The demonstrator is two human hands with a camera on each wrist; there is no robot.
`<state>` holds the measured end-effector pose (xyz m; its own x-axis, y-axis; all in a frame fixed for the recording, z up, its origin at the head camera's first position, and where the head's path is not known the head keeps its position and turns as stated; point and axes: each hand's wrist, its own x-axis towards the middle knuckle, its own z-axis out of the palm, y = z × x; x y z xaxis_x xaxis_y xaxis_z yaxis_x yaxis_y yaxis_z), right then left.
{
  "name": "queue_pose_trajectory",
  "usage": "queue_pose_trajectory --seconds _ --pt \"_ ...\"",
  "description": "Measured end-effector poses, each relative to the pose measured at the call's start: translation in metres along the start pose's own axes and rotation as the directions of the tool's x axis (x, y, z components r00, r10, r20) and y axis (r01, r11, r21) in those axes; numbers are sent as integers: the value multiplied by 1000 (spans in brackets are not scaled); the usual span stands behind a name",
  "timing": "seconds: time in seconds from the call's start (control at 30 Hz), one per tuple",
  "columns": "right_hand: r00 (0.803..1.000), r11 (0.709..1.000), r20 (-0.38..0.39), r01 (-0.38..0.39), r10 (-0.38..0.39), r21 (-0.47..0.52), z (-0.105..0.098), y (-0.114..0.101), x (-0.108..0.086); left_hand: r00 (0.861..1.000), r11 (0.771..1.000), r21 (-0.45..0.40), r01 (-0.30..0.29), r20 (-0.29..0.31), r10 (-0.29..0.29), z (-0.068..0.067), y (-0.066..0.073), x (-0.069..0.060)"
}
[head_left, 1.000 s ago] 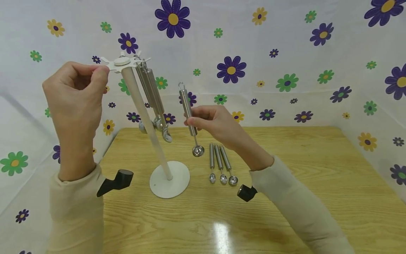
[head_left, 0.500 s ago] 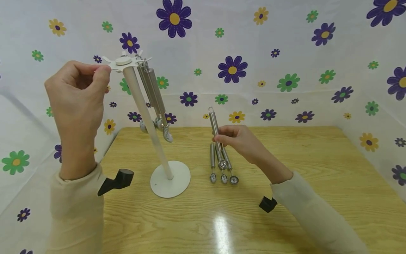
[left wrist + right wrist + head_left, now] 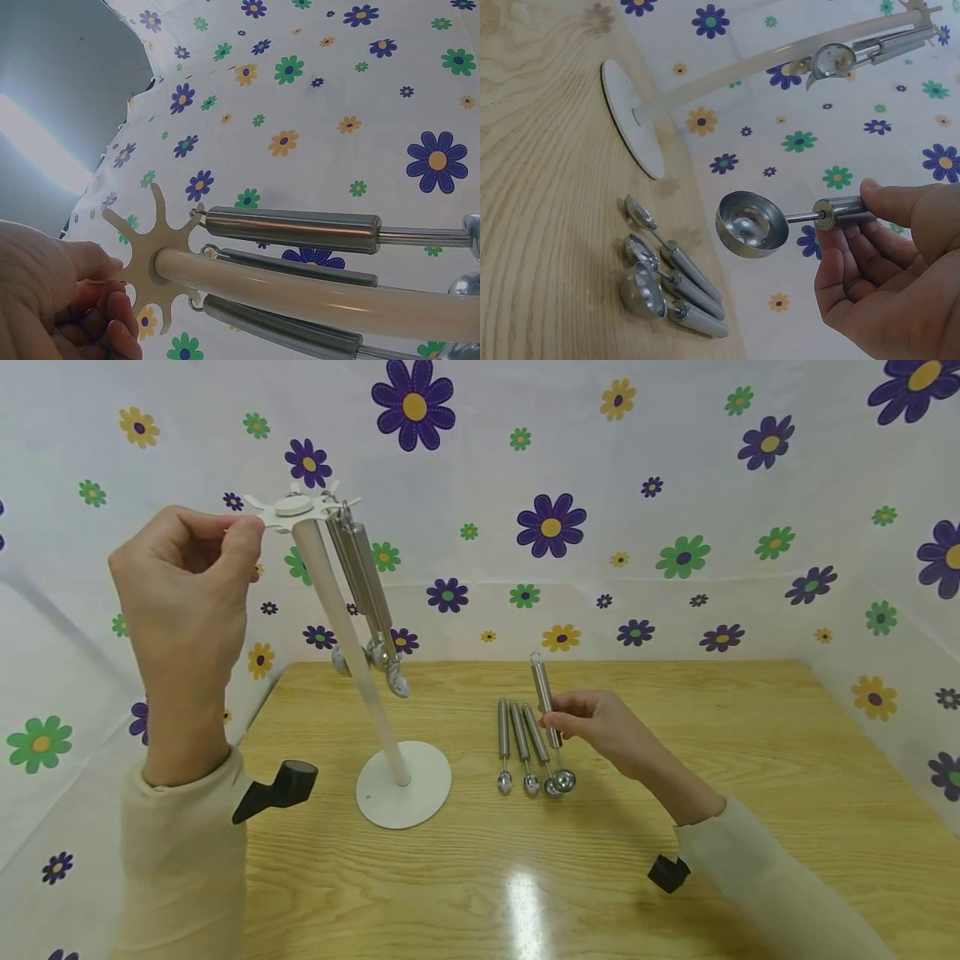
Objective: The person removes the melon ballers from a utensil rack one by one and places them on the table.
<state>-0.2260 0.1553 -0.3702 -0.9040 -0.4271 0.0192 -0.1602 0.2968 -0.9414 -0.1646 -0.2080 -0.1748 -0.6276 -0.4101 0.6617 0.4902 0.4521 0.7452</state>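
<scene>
My right hand [image 3: 609, 732] pinches the handle of a steel melon baller [image 3: 543, 687], ring end up, just above the table. In the right wrist view its round bowl [image 3: 751, 225] points away from my fingers, clear of the others. Beside it, three similar melon ballers [image 3: 519, 731] lie in a row on the wood. My left hand [image 3: 183, 578] pinches one arm of the star-shaped hook top of a white stand [image 3: 345, 635]. From other arms of that top hang several steel utensils with round bowls [image 3: 292, 229], by their rings.
The stand's round white base [image 3: 403, 806] sits on the wooden table [image 3: 420, 893], left of the row. A white cloth with printed flowers [image 3: 465, 468] forms the backdrop. Black wrist cameras [image 3: 292, 783] jut from both sleeves.
My right hand has carried the melon baller away from the stand, rightward and down, over the row to its right side. My left hand keeps its grip on the hook top.
</scene>
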Motion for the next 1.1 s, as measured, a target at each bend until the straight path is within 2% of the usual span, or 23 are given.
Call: queue_pose_trajectory --seconds 0.27,0.67,1.1 --pt "999 999 2 -51 51 14 -2 14 -8 1000 1000 14 -4 -5 4 0 0 0" --pt "998 997 -11 -67 67 25 -10 32 -13 1000 1000 25 -13 -1 13 0 -1 -1" --pt "994 994 -35 -103 104 22 -19 44 -14 1000 1000 20 2 -4 -2 0 -1 0"
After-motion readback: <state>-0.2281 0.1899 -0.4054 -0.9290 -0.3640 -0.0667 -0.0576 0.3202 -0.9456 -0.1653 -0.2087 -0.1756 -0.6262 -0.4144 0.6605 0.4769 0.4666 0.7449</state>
